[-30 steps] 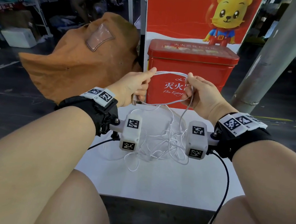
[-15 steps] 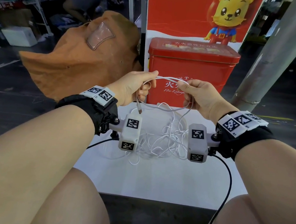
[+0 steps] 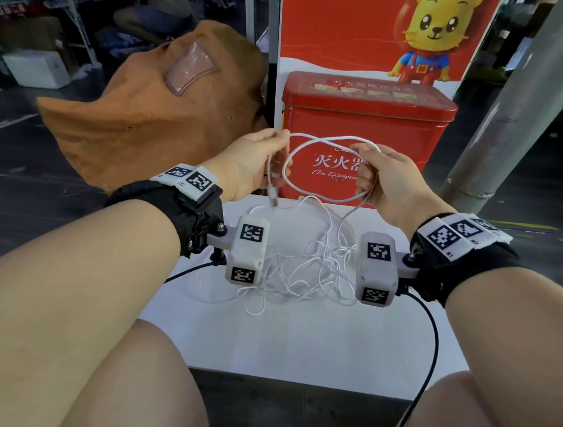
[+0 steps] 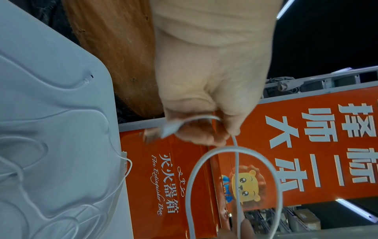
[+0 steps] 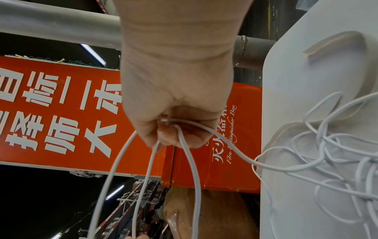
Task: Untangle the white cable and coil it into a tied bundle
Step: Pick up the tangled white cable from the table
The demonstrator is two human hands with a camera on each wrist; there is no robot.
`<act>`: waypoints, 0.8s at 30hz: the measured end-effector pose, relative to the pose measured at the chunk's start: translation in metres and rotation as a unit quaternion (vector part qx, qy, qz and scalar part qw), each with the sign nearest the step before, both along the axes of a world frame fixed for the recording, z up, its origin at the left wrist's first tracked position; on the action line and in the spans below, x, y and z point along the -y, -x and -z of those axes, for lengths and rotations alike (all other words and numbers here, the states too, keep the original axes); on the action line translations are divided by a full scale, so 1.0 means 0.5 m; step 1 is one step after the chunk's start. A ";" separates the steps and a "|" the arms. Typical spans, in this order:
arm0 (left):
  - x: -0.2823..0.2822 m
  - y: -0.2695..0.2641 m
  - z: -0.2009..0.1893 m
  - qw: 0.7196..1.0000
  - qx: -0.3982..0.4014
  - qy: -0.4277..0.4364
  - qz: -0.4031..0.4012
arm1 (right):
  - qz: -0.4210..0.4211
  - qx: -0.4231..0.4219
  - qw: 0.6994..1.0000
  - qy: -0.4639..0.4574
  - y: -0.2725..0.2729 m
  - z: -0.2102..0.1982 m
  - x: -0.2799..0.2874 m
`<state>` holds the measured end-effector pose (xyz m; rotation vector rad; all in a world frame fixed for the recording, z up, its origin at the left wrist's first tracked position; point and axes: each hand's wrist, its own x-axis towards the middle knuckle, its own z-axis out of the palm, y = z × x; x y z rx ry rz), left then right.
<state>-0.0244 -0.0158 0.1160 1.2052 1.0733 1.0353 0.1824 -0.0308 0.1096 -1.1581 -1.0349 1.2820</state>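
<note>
A thin white cable (image 3: 306, 267) lies in a loose tangle on the white table (image 3: 295, 345). Both hands hold part of it up in front of the red box. My left hand (image 3: 264, 163) pinches the cable near its plug end (image 3: 273, 197), which hangs down; the same grip shows in the left wrist view on the cable (image 4: 196, 119). My right hand (image 3: 376, 177) grips several strands of the cable (image 5: 184, 145). A round loop (image 3: 312, 168) hangs between the two hands, and one strand drops from the right hand to the tangle.
A red tin box (image 3: 363, 131) stands at the table's far edge before a red poster with a cartoon lion (image 3: 432, 28). A brown bag (image 3: 166, 106) sits at the left, a grey post (image 3: 531, 99) at the right. My knees are under the table's near edge.
The hands have drawn a little further apart and the short stretch of cable between them has opened into a round loop. The plug end now hangs lower from the left hand.
</note>
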 end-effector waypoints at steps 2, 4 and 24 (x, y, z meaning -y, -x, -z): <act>-0.002 0.002 0.004 0.999 -0.032 -0.014 -0.017 | -0.020 0.006 1.000 -0.019 -0.001 -0.003 0.003; 0.000 0.004 0.004 0.998 -0.049 -0.022 -0.016 | -0.026 0.024 0.999 -0.028 0.000 -0.006 0.004; 0.009 -0.007 -0.001 0.997 -0.039 -0.019 0.062 | -0.079 0.281 0.956 0.028 0.033 -0.008 0.015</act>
